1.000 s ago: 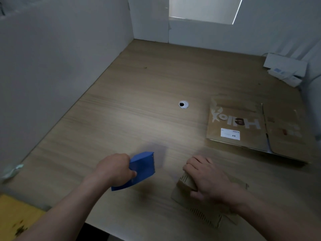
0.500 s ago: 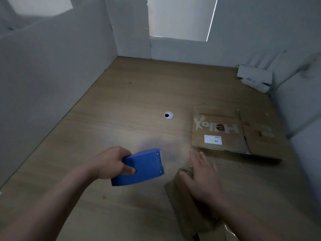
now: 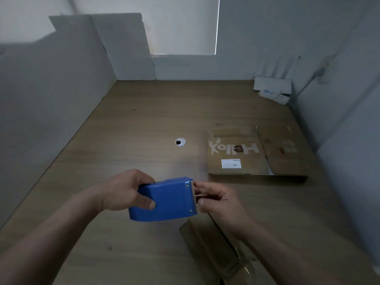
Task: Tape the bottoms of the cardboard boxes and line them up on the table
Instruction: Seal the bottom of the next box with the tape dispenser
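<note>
Tape dispenser (image 3: 164, 199) held left-right, cutter facing right; left hand (image 3: 123, 190) grips it, right hand (image 3: 218, 200) pinches cutter edge.

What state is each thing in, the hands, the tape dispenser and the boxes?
tape dispenser: held off the table
left hand: grips its body
right hand: pinches at its toothed edge
small cardboard box: lies on the table, no hand on it
Hello cardboard box: folded flat on the table
</note>
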Available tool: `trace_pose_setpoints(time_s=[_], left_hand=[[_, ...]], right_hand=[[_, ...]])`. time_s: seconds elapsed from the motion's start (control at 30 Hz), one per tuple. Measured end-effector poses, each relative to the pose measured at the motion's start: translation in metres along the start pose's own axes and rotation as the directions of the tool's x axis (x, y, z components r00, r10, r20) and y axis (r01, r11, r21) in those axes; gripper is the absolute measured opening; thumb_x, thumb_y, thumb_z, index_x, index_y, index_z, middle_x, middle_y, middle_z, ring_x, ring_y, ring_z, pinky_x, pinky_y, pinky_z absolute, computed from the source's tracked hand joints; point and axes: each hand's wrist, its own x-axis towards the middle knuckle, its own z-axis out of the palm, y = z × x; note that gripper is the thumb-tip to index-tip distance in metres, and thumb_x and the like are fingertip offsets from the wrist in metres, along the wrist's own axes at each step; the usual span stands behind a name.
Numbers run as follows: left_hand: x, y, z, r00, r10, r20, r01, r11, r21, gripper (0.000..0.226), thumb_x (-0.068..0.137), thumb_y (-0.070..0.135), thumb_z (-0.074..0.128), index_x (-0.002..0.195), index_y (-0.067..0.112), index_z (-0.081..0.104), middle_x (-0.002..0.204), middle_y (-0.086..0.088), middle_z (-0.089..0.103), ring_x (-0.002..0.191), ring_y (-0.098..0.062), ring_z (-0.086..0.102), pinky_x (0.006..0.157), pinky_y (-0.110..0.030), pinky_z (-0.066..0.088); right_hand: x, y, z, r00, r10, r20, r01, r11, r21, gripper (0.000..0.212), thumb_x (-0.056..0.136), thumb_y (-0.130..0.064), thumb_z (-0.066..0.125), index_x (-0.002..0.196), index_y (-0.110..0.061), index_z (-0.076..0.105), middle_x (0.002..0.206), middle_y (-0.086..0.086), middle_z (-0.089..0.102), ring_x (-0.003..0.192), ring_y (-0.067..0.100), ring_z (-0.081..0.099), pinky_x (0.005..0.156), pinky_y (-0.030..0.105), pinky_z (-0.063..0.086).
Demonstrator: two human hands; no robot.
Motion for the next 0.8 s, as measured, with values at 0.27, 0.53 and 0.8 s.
trace_pose_setpoints(time_s=[0.27,0.53,0.8], left_hand=[[0.0,0.02,0.01,0.999,0.013,0.039,-0.009,0.995,-0.095,0.022,0.062,0.037,0.075,0.076,0.02,0.073,0.07,0.005,0.065,0.065,-0.011,0.06,0.064,-0.03,0.042],[-0.008,0.041,0.022,1.0,0.002,0.013,0.001,0.98,-0.199,0.038,0.062,0.035,0.079,0.089,0.008,0.076,0.086,-0.016,0.071,0.075,-0.019,0.064,0.069,-0.033,0.045],[-0.022,0.051,0.04,1.0,-0.005,-0.023,0.0,0.982,-0.191,0.029,0.062,0.034,0.078,0.081,0.012,0.075,0.072,0.002,0.065,0.067,-0.013,0.059,0.064,-0.03,0.043]], right_hand=[[-0.016,0.0,-0.012,0.994,-0.1,0.036,0.094,0.986,0.136,0.053,0.083,0.015,0.055,0.111,-0.024,0.077,0.107,0.01,0.075,0.096,0.023,0.069,0.084,0.039,0.055],[-0.024,-0.002,-0.033,0.993,-0.091,0.072,0.078,0.984,0.159,0.037,0.074,0.006,0.064,0.095,-0.024,0.074,0.097,0.01,0.074,0.087,0.021,0.069,0.074,0.037,0.056],[-0.033,0.005,-0.04,0.988,-0.045,0.148,0.023,0.989,0.147,0.047,0.081,0.006,0.063,0.123,-0.015,0.066,0.111,0.012,0.071,0.093,0.025,0.069,0.069,0.031,0.054]])
